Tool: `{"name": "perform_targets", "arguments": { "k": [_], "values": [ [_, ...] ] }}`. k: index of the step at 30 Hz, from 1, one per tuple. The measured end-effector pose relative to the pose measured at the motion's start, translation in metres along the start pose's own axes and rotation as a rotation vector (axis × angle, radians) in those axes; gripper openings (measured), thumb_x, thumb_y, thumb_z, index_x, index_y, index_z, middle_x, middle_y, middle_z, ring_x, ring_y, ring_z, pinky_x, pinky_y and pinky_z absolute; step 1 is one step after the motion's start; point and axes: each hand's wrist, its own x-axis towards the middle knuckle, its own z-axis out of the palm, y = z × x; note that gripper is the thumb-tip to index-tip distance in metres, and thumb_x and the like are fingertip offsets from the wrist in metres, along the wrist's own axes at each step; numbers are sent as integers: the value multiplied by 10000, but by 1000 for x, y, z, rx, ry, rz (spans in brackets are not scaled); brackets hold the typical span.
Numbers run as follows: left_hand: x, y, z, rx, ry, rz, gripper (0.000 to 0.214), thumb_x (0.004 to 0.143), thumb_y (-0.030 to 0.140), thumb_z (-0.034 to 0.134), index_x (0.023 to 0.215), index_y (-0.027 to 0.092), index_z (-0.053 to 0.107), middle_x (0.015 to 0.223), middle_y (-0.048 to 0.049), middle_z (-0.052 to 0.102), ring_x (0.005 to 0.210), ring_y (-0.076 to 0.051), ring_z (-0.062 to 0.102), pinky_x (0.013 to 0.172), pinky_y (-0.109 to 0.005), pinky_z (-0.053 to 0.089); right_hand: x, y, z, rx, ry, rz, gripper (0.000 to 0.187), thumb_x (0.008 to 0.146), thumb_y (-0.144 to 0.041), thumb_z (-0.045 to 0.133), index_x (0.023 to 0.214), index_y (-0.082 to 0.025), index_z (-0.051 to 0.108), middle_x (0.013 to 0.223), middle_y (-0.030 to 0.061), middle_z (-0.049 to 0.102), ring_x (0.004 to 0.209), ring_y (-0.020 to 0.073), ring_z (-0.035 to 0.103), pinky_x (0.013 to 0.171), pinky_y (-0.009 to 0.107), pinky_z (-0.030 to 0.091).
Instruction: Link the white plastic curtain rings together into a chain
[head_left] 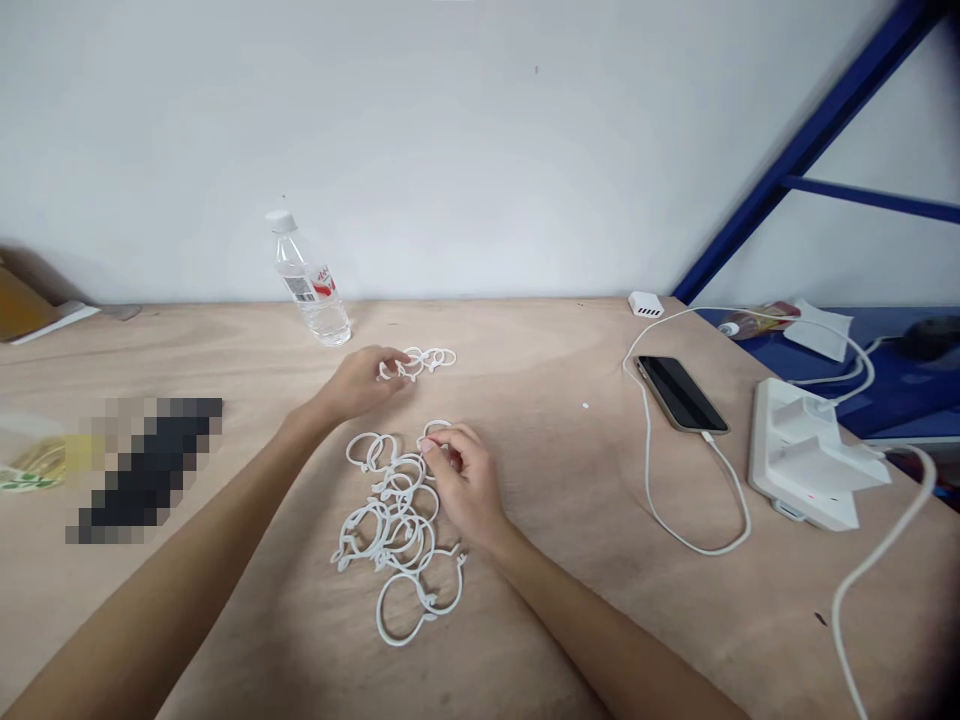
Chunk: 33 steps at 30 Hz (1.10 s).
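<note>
white rings [402, 482] lie in two bunches on the pale wood table [570, 580]. the small bunch [431, 361] is right of the bottle [309, 285], a bit nearer the person, and the left hand [367, 380] touches it. the big pile [394, 525] is nearer the person than the bottle is, with the right hand [468, 490] beside it, thumb at one ring. i cannot tell if either hand is clamped on a ring. the rings look smooth, thin and round, with little bumpy clips. both arms reach forward, fingers bent, palms turned inward.
</note>
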Motion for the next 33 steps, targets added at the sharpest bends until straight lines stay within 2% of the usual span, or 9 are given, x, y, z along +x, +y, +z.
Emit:
{"name": "perform_targets", "arguments": {
  "k": [3, 8, 11, 15, 17, 20, 22, 25, 33],
  "values": [
    [17, -4, 24, 321, 68, 145, 295, 736, 193, 547, 978, 120, 698, 992, -165, 634, 958, -302, 543, 825, -423, 431, 0, 0, 0, 8, 7, 6, 128, 844, -241, 565, 788, -180, 664, 828, 35, 623, 764, 152, 550, 677, 272, 405],
    [19, 0, 30, 353, 69, 196, 188, 762, 158, 525, 804, 145, 708, 988, -159, 638, 1019, -311, 507, 866, -443, 401, 1, 0, -1, 13, 11, 22, 123, 838, -249, 563, 779, -189, 653, 833, 35, 624, 750, 156, 536, 679, 277, 407],
    [1, 13, 18, 181, 65, 196, 192, 817, 228, 510, 857, 166, 687, 906, -87, 673, 922, -238, 555, 836, -362, 428, 1, 0, 0, 30, 69, 81, 130, 828, -285, 577, 897, -191, 635, 894, 41, 619, 713, 147, 513, 677, 284, 418],
    [-43, 39, 7, -209, 7, 96, 242, 868, 322, 471, 874, 184, 669, 817, -11, 700, 735, -155, 604, 660, -243, 451, 0, 0, 2, 100, 155, 155, 342, 816, -331, 595, 1129, -201, 546, 968, 55, 594, 786, 162, 528, 718, 296, 437],
    [-64, 50, 7, -276, 57, 50, 249, 872, 323, 476, 920, 181, 675, 813, -8, 710, 716, -148, 615, 654, -231, 459, 1, -1, 1, 104, 124, 135, 284, 827, -331, 580, 1080, -202, 573, 940, 49, 601, 825, 172, 536, 745, 303, 431],
    [-85, 59, 13, -338, 110, -5, 256, 872, 320, 492, 941, 169, 687, 832, -24, 722, 728, -158, 636, 660, -231, 468, 2, -3, 0, 103, 40, 75, 140, 850, -308, 542, 841, -194, 623, 860, 34, 609, 811, 168, 538, 747, 299, 418],
    [-91, 61, 17, -383, 86, -25, 264, 877, 316, 491, 953, 164, 692, 858, -35, 726, 744, -162, 645, 668, -234, 475, 2, -3, 0, 109, 42, 72, 135, 845, -300, 547, 776, -196, 598, 810, 18, 591, 781, 159, 528, 729, 289, 414],
    [-93, 61, 22, -435, 48, -36, 280, 899, 300, 458, 990, 166, 687, 886, -45, 724, 756, -162, 648, 677, -241, 482, 1, -2, 1, 163, 86, 129, 123, 818, -319, 584, 820, -202, 547, 774, -5, 562, 720, 141, 506, 684, 270, 413],
    [-94, 53, 34, -304, 183, 78, 215, 865, 214, 505, 987, 189, 681, 853, -41, 706, 727, -143, 618, 704, -260, 492, 1, -2, 0, 252, -104, 141, 192, 837, -350, 562, 742, -184, 569, 684, -12, 546, 647, 127, 473, 616, 249, 382]
  ]
}}
